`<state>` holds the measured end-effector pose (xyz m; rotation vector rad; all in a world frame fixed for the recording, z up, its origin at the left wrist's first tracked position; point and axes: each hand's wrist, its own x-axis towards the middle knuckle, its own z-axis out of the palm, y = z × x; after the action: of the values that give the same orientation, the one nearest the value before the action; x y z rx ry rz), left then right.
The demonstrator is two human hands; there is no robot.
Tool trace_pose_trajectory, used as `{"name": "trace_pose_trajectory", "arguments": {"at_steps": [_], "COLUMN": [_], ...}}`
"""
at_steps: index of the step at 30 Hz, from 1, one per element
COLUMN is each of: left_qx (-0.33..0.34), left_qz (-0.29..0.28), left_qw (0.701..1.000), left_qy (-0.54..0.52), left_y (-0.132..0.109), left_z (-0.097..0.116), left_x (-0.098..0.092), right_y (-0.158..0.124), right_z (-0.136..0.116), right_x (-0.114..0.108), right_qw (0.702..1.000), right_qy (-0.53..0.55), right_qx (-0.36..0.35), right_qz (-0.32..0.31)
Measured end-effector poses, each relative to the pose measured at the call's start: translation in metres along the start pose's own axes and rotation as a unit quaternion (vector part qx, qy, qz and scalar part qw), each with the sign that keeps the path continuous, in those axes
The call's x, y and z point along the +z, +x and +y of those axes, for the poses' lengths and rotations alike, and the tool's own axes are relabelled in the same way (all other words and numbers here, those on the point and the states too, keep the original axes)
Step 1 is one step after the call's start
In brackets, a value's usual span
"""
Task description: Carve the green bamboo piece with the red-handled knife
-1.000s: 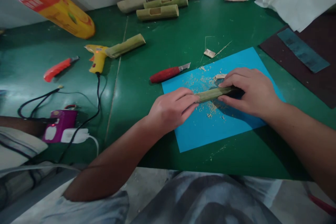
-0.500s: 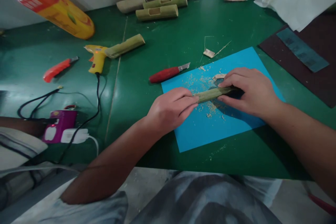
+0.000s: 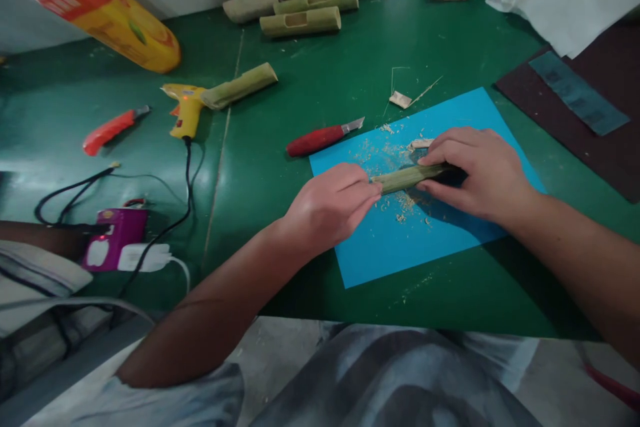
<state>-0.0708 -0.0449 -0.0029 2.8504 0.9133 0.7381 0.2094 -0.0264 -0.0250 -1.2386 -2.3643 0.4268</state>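
Note:
A green bamboo tube (image 3: 404, 179) is held level between my two hands over a blue sheet (image 3: 370, 260). My left hand (image 3: 337, 203) is closed on its left end, fingers pinched together. The right end sits in the grip of my right hand (image 3: 473, 170), thumb on the near side and fingers on the far side. Pale shavings (image 3: 400, 203) lie scattered on the sheet beneath. Just beyond the tube rests a small pale strip (image 3: 420, 144), partly behind my right fingers. A red-handled knife (image 3: 317, 141) lies at the sheet's upper left edge.
Left of the sheet are a yellow glue gun (image 3: 188, 110) touching another bamboo piece (image 3: 243, 85), a red cutter (image 3: 113, 133) and a purple power block (image 3: 116, 233) with cables. Cut bamboo tubes (image 3: 300, 22) line the wall near a large orange bottle (image 3: 120, 13). Another person's arm (image 3: 40, 240) shows at left.
Both hands keep their hold on the bamboo tube. My left fingers appear to have shifted very slightly on its left end; the whole view has drifted a little.

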Motion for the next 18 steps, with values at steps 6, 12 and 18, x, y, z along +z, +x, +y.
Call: {"name": "trace_pose_trajectory", "arguments": {"at_steps": [6,12,18], "left_qx": [0.009,0.006,0.014], "left_qz": [-0.028,-0.038,-0.035], "left_qw": [0.999,0.999,0.999], "left_qy": [0.013,0.023,0.034], "left_y": [0.0056,0.0084,0.0078], "left_z": [-0.0003,-0.0012,-0.0029], "left_x": [0.0005,-0.0011,-0.0024], "right_y": [0.0005,0.0004,0.0], "right_z": [-0.001,-0.0015,-0.0026], "right_x": [-0.0001,-0.0007,-0.0011], "right_qw": [1.0,1.0,1.0], "right_qy": [0.005,0.0,0.005], "right_qx": [0.001,0.005,0.006], "right_qz": [0.002,-0.001,-0.006]}}
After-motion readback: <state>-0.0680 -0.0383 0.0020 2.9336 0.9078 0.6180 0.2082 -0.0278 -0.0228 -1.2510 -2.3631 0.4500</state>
